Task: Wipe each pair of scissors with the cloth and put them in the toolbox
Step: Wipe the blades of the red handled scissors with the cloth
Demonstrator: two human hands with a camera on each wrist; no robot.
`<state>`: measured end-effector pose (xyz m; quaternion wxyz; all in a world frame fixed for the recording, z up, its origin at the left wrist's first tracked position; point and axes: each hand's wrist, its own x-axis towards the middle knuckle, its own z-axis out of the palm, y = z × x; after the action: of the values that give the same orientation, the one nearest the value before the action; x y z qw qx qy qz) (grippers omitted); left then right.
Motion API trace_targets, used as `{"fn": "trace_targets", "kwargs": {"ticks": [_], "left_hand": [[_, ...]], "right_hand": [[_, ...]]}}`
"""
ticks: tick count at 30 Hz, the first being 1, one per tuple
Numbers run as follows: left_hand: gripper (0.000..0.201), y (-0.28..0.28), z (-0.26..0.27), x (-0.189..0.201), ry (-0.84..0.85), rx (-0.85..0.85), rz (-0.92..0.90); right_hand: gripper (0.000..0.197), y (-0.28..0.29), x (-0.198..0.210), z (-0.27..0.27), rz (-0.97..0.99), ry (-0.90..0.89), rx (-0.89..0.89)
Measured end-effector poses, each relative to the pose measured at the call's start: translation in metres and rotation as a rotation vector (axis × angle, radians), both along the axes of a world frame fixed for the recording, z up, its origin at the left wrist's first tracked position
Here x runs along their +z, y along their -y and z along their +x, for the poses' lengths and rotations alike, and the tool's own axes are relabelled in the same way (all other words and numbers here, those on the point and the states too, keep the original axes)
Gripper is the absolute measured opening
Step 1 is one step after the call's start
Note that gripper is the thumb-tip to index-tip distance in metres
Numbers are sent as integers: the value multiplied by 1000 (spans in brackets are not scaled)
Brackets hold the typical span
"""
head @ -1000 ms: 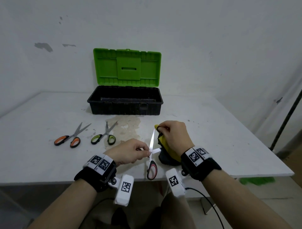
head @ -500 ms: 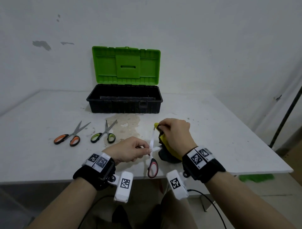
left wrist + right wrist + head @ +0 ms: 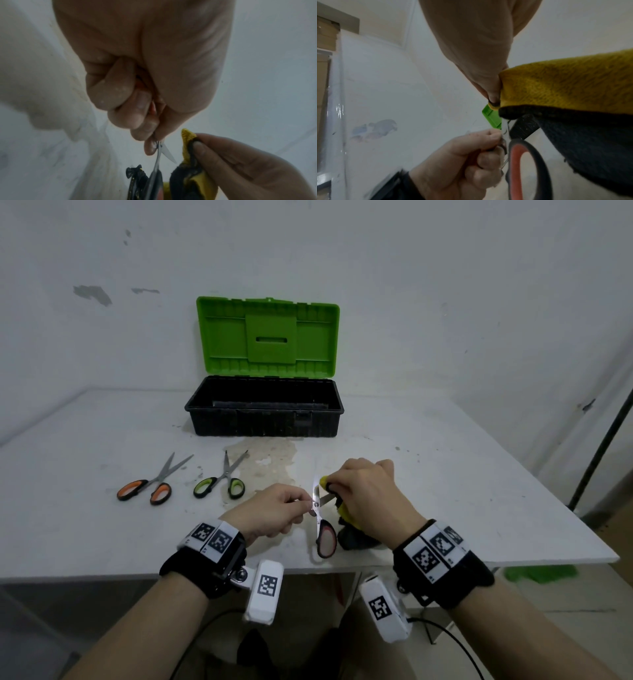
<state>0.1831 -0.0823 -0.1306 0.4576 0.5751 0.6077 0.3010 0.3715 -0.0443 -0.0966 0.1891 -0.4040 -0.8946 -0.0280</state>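
While our left hand (image 3: 274, 510) pinches the red-handled scissors (image 3: 323, 529) near the pivot, with one handle loop seemingly tucked inside its curled fingers, our right hand (image 3: 364, 498) grips the yellow-and-black cloth (image 3: 570, 83) bunched against the open blades, just above the near edge of the table (image 3: 479, 508). We judge that the first pair is mid-wipe: the cloth sits close by the pivot, so the next move calls for drawing it along each blade toward the tip, fingers clear of the edges, before carrying the pair to the open toolbox (image 3: 263, 422) at the far edge. Two more pairs, the orange-handled scissors (image 3: 150, 487) and the green-handled scissors (image 3: 222, 482), lie untouched toward the left edge, side by side and apart. We cannot make out how much of the blade the cloth actually wraps, since our right hand covers it in the head view; the wrist views are blurred, and the toolbox floor is too dark to read.
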Motion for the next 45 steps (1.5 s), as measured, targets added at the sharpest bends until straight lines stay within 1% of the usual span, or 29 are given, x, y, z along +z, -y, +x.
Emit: {"fn": "trace_targets", "kwargs": {"ticks": [2, 5, 9, 11, 12, 14, 17, 21, 24, 26, 28, 29, 32, 35, 37, 39, 41, 45], "left_hand": [[23, 0, 1, 0, 13, 12, -17], [21, -1, 2, 1, 7, -2, 6], [19, -1, 1, 0, -37, 37, 74], [20, -1, 1, -1, -73, 28, 85], [20, -1, 2, -1, -86, 17, 87], [21, 0, 5, 0, -102, 1, 87], [22, -1, 8, 2, -88, -5, 87], [20, -3, 3, 2, -34, 51, 110], [20, -3, 1, -3, -37, 47, 99], [20, -2, 5, -4, -29, 42, 84], [22, -3, 8, -5, 26, 51, 70], [22, -4, 10, -5, 59, 63, 68], [21, -5, 9, -4, 83, 108, 73], [21, -2, 11, -4, 124, 101, 38], [18, -1, 14, -2, 232, 94, -33], [17, -1, 18, 2, 378, 103, -93], [22, 0, 21, 4, 434, 102, -63], [21, 4, 21, 2, 384, 92, 75]], "right_hand": [[22, 4, 2, 0, -11, 57, 43], [19, 14, -5, -4, -51, 165, 127], [19, 21, -13, -4, 27, 202, 146], [22, 21, -13, -2, 28, 252, 163], [23, 20, -10, -2, 18, 265, 168], [25, 14, -4, 0, 3, 206, 133], [18, 10, -1, -1, 10, 146, 110], [22, 20, -9, 0, 41, 239, 166], [25, 21, -7, 4, 33, 317, 218], [24, 17, -3, 4, 27, 282, 193], [24, 13, -3, 4, 9, 173, 121], [24, 13, -5, 3, 3, 154, 92], [23, 15, -16, 1, 23, 202, 115], [22, 10, -12, 5, -9, 230, 146], [25, 7, -6, 7, -41, 146, 120], [27, 3, -4, 7, -30, 62, 66], [27, 1, -6, 6, 13, 52, 7], [29, -4, -12, 7, 49, 74, -65]]}}
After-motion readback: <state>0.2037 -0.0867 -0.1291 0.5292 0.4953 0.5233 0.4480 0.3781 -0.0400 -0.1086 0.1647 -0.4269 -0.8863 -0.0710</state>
